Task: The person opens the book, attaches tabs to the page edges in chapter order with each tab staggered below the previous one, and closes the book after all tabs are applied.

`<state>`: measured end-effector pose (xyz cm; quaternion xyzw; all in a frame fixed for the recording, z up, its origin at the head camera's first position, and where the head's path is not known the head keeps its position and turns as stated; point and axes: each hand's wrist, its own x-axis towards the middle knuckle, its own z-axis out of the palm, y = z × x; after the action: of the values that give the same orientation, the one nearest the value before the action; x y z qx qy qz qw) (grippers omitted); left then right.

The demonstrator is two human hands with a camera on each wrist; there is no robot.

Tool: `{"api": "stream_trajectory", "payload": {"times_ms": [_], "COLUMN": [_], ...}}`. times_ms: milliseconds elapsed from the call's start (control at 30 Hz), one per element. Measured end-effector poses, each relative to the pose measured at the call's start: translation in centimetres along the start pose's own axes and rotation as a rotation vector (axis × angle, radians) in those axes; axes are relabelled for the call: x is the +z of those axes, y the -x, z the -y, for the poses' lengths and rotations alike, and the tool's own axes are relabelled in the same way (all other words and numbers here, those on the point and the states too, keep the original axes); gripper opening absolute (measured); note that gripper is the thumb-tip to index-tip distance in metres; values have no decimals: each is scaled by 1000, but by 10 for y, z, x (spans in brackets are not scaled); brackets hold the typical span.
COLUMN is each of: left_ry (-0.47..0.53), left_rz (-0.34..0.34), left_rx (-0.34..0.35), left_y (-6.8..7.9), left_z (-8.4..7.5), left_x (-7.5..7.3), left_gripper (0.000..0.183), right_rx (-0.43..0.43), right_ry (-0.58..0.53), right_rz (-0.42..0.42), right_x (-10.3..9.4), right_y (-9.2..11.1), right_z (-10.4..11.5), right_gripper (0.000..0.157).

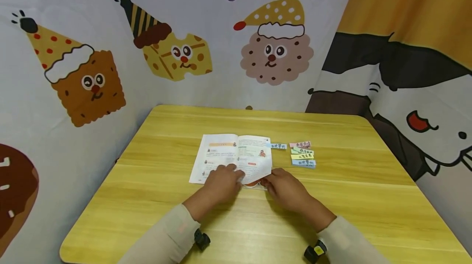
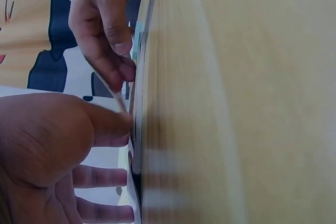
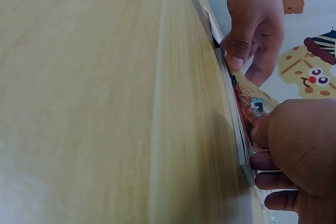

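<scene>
An open book (image 1: 217, 157) with printed pages lies on the table. Across the lower middle of it rests my left hand (image 1: 223, 182), its fingers extended over the paper; the left wrist view shows the thumb and fingers fairly straight. The right hand (image 1: 285, 188) pinches the lower right corner of a page (image 1: 258, 165), which is lifted. Under that raised corner shows a colourful picture page (image 3: 252, 103). A blue sticky tab (image 1: 278, 146) with handwriting sticks out from the book's right edge. The right fingertips are partly hidden by the paper.
To the right of the book lie several handwritten sticky tabs (image 1: 303, 156) in pink, green, yellow and blue. The wood-grain table (image 1: 166, 215) reaches back to a cartoon-printed cloth (image 1: 206, 104). Both wrists wear small black cameras (image 1: 315, 251).
</scene>
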<state>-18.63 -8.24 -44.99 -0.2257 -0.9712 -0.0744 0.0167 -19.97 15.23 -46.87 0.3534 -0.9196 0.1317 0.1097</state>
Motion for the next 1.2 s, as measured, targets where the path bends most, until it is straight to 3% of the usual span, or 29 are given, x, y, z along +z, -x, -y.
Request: {"api": "stream_trajectory", "payload": {"times_ms": [200, 367, 600, 833, 1033, 1200], "left_ry": [32, 33, 26, 109, 167, 204], "left_rz": [-31, -55, -43, -61, -114, -162], "left_rx": [-17, -33, -58, -124, -182, -257], "left_y": [0, -1, -3, -4, -3, -2], "left_z": [-1, -1, 1, 3, 4, 4], "left_x": [2, 5, 8, 8, 2, -3], "left_gripper": [47, 60, 63, 63, 66, 73], "right_rx": [64, 70, 83, 72, 50, 67], "right_ry": [25, 42, 62, 108, 106, 92], "right_rz": [26, 34, 44, 9, 2, 79], "right_x": [1, 0, -1, -1, -1, -4], "right_y": [-1, -1, -1, 1, 2, 4], "right_z": [2, 5, 8, 7, 5, 5], "right_gripper": [31, 37, 20, 57, 53, 55]}}
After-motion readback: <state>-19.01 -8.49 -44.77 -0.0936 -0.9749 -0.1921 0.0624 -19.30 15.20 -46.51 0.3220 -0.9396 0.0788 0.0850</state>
